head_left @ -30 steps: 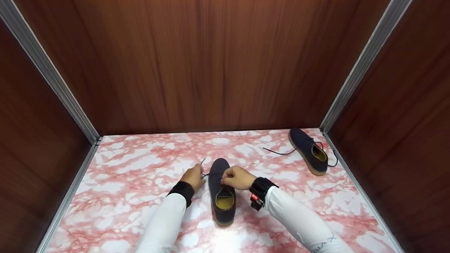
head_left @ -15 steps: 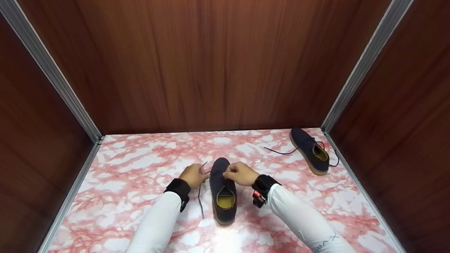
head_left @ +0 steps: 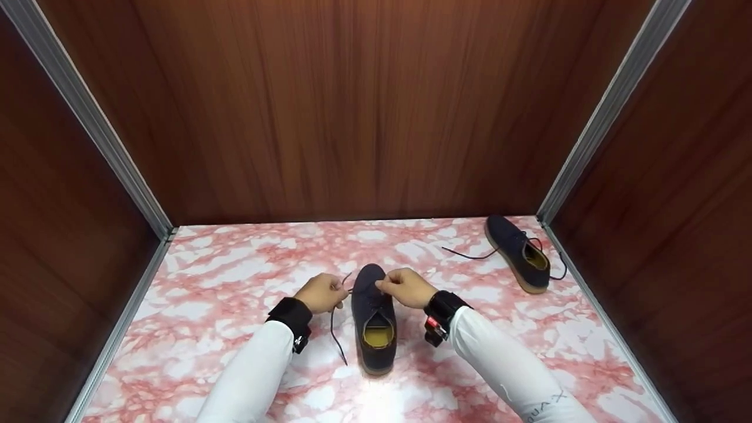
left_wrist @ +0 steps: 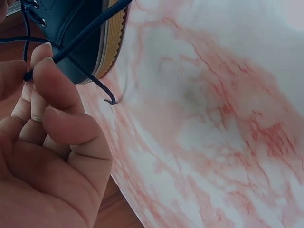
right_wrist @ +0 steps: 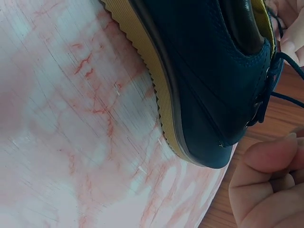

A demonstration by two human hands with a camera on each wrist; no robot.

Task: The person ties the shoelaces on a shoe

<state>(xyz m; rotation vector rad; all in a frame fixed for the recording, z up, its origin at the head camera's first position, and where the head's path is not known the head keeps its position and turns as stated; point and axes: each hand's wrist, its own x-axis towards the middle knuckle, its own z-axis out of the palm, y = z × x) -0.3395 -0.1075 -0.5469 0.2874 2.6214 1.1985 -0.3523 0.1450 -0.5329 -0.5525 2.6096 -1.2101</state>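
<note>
A dark navy lace-up shoe (head_left: 377,357) stands on the surface with its toe pointing away, its inside yellow. At its left side my left hand (head_left: 320,294) pinches a dark shoelace (left_wrist: 90,30) between thumb and fingertips. One length of lace hangs below that hand to the surface. My right hand (head_left: 406,288) is over the right side of the lacing, thumb and index finger pinched together at the lace. In the right wrist view, two lace strands run from the eyelets (right_wrist: 257,105) out past the right edge, and the right fingertips are partly cut off.
A matching shoe (head_left: 508,244) lies at the back right, its laces loose and spread to both sides. Red-and-white marbled sheeting (head_left: 235,264) covers the surface. Brown wood-grain panels (head_left: 352,117) with grey metal corner strips (head_left: 611,111) enclose three sides.
My left hand has drawn slightly left, and a lace length now hangs below it. My right hand has shifted a little forward and to the right. The far shoe stays put.
</note>
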